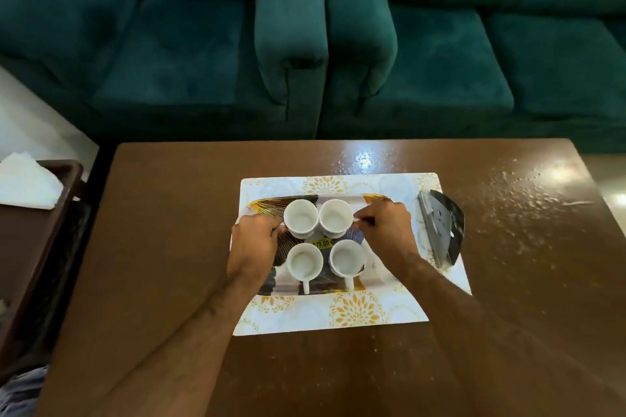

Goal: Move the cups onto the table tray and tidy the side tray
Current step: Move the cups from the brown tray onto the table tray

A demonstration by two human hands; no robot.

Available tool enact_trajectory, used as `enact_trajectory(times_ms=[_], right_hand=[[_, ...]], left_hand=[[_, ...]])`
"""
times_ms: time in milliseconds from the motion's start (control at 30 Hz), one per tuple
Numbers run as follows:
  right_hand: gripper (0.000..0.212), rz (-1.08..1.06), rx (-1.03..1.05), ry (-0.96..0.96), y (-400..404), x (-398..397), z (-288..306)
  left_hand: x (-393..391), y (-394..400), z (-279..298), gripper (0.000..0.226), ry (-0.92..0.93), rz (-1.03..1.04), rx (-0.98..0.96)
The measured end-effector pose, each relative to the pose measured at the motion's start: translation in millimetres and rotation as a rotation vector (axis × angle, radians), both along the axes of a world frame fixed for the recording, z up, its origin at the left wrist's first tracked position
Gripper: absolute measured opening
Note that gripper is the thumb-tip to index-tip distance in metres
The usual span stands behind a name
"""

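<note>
Two teal sofas (305,27) fill the far side, well beyond both grips. Under the grips lies the brown surface (169,247), glossy and speckled to the right of the right grip. A dark side tray (72,176) stands well off to the left of the left grip, with white tissue (28,181) lying in it. Directly beneath the grips sits a white placemat (355,311) with gold flower prints, and on it the patterned table tray (294,288). Just right of the right grip, a dark curved holder (442,230) rests on the mat's edge.

Four white cups stand on the table tray in two rows. The left hand (255,244) pinches the handle of the far left cup (300,217); the right hand (388,230) pinches the handle of the far right cup (336,217). These two cups touch each other between the grips. The near left cup (305,262) and near right cup (347,259) stand just nearer the person, handles pointing toward the person, a yellow price sticker (321,243) between the rows.
</note>
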State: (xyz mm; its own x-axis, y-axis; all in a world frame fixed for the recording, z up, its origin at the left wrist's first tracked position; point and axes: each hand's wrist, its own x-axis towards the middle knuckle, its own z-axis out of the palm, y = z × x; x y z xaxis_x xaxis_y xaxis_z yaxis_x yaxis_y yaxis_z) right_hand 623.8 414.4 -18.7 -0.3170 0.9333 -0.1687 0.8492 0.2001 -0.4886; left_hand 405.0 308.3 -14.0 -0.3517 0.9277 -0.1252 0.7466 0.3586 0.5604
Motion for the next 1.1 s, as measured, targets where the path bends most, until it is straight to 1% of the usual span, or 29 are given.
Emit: enact_trajectory(times_ms=[100, 233, 300, 400, 433, 500, 533, 567, 600, 667, 700, 800, 900, 967, 1100], right_hand=[[0.015, 0.036, -0.037, 0.033, 5, 6, -4], [0.013, 0.028, -0.080, 0.075, 15, 10, -4], [0.013, 0.074, -0.091, 0.058, 22, 10, -2], [0.018, 0.161, -0.103, 0.017, 33, 8, 3], [0.021, 0.188, -0.090, 0.003, 36, 7, 4], [0.027, 0.239, -0.068, -0.019, 39, 4, 8], [0.031, 0.265, -0.059, -0.029, 40, 2, 9], [0.034, 0.287, -0.052, -0.037, 42, 0, 10], [0.037, 0.306, -0.049, -0.042, 43, -1, 11], [0.040, 0.338, -0.045, -0.058, 47, -6, 13], [0.040, 0.358, -0.038, -0.068, 49, -8, 13], [0.037, 0.433, -0.016, -0.095, 56, -18, 15], [0.033, 0.497, -0.012, -0.107, 59, -25, 18], [0.032, 0.532, -0.008, -0.118, 59, -29, 18], [0.040, 0.570, -0.004, -0.173, 60, -32, 16]], left_hand=[[-1, 2, -1, 0.016, -0.032, -0.014, -0.014], [-3, 9, 2, 0.024, -0.054, -0.056, -0.037], [-3, 13, 6, 0.028, -0.085, -0.069, -0.047], [-2, 20, 13, 0.040, -0.037, -0.122, -0.068], [-1, 21, 15, 0.046, 0.002, -0.139, -0.065], [0, 24, 21, 0.067, 0.050, -0.161, -0.039], [0, 25, 22, 0.074, 0.053, -0.168, -0.031], [-1, 27, 23, 0.074, 0.048, -0.176, -0.039], [-3, 29, 23, 0.069, 0.044, -0.190, -0.062], [-6, 34, 23, 0.047, 0.071, -0.225, -0.117], [-8, 38, 22, 0.041, 0.094, -0.253, -0.137], [-10, 48, 23, 0.046, 0.153, -0.375, -0.156], [-11, 57, 19, 0.029, 0.226, -0.462, -0.167], [-12, 63, 16, 0.027, 0.264, -0.506, -0.163], [-11, 72, 15, 0.027, 0.357, -0.604, -0.178]])
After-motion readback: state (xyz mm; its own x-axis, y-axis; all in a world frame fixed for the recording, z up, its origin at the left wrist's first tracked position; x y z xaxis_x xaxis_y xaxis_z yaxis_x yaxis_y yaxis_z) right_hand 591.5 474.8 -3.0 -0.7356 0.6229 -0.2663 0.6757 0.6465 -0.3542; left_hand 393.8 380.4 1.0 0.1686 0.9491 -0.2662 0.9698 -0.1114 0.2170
